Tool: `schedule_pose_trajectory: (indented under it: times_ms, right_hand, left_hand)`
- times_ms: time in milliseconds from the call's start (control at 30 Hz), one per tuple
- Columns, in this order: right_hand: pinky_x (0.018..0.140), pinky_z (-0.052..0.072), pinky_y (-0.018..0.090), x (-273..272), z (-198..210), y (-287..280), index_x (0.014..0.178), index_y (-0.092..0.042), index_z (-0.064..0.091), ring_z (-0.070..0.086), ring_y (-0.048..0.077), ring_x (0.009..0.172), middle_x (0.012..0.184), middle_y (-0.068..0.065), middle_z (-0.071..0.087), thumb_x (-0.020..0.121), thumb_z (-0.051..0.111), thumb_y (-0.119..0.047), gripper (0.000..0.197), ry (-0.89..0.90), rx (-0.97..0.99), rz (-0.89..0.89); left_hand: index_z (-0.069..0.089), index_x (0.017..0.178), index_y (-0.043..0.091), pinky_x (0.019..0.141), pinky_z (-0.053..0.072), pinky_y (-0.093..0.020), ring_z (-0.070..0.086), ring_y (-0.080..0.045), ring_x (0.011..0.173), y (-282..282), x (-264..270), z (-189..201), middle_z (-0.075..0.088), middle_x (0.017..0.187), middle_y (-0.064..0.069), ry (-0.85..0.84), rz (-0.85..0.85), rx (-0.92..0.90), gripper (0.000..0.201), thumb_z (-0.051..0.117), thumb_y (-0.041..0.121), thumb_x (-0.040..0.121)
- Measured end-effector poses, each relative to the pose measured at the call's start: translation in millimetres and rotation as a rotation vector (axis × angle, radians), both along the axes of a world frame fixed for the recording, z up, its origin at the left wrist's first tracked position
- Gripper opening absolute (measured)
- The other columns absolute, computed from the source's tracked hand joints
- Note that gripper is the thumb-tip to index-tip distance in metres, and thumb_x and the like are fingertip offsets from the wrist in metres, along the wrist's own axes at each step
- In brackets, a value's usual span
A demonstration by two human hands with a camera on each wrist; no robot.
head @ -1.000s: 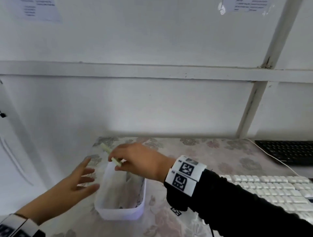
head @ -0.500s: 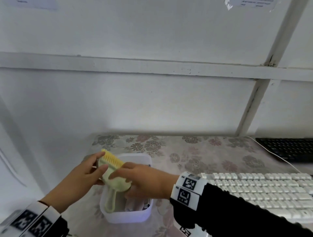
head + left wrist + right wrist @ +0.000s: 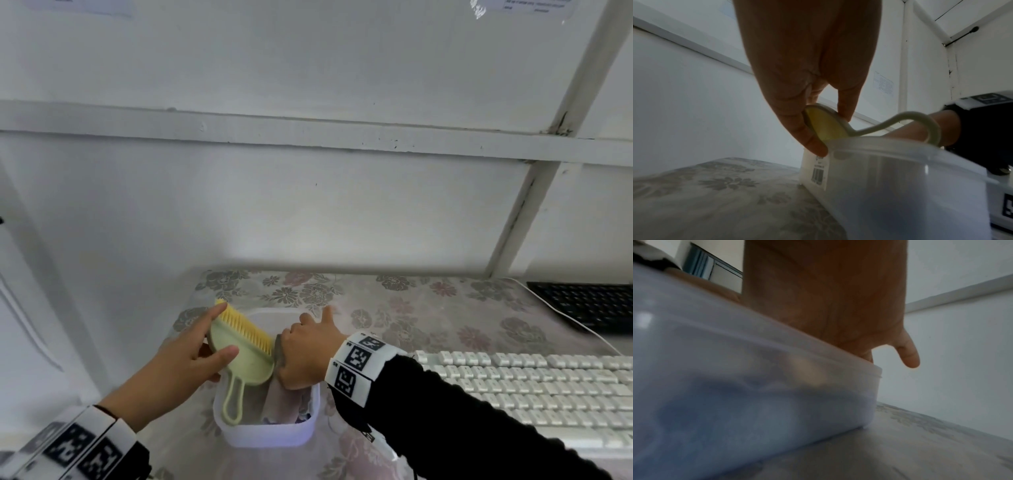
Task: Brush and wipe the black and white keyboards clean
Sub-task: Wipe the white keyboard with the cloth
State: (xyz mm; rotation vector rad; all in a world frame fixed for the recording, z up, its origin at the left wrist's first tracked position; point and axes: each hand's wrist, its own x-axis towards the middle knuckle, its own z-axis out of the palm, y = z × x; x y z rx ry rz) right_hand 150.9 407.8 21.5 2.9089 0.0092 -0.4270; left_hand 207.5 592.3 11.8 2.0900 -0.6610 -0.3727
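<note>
White walls stand behind a desk [image 3: 428, 308] with a flowery cloth on it. On the cloth sits a see-through plastic box [image 3: 274, 435]. The left hand [image 3: 191, 353] holds a pale green brush [image 3: 246, 356] with yellow bristles over the box. Its thumb and fingers pinch the wide head of the brush, and the looped handle points down toward the near side of the box. From the left wrist view, the fingertips [image 3: 813, 146] sit just above the box rim. The right hand [image 3: 305, 356] reaches down into the box beside the brush, where some cloth [image 3: 284, 401] lies. One finger sticks out over the far edge. I cannot tell if the hidden fingers are holding anything. The white keyboard [image 3: 534, 387] lies on the desk to the right of the box. The black keyboard [image 3: 589, 305] lies farther back, near the wall on the right.
</note>
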Motion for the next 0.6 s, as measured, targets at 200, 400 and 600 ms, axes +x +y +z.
schedule_pose_trajectory:
  times_ms: [200,400,600]
  right_hand:
    - [0.105,0.004,0.073,6,4,-3,0.126,-0.008,0.042,0.04,0.032,0.124,0.126,0.014,0.048,0.086,0.058,-0.036,0.051,0.078,0.211,-0.121]
    - [0.093,0.038,0.05,-3,18,-12,0.117,-0.004,0.042,0.05,0.035,0.108,0.119,0.015,0.042,0.089,0.051,-0.013,0.03,-0.108,0.447,-0.059]
    - [0.095,0.031,0.029,-43,67,-81,0.132,0.0,0.048,0.045,0.029,0.119,0.128,0.019,0.049,0.088,0.063,-0.019,0.05,-0.325,0.55,-0.117]
  left_hand:
    - [0.027,0.128,0.044,0.065,0.052,-0.022,0.065,-0.013,0.073,0,-5,3,0.061,0.089,-0.002,-0.027,0.007,0.06,0.055,0.06,0.029,0.087]
    - [0.025,0.143,0.031,0.07,0.053,-0.026,0.061,-0.014,0.08,-5,-5,4,0.058,0.098,-0.001,-0.051,0.012,0.141,0.065,0.059,0.03,0.088]
    - [0.021,0.145,0.027,0.106,0.036,-0.036,0.039,-0.016,0.125,-4,-13,8,0.036,0.139,0.002,-0.172,0.033,0.309,0.087,0.057,0.061,0.074]
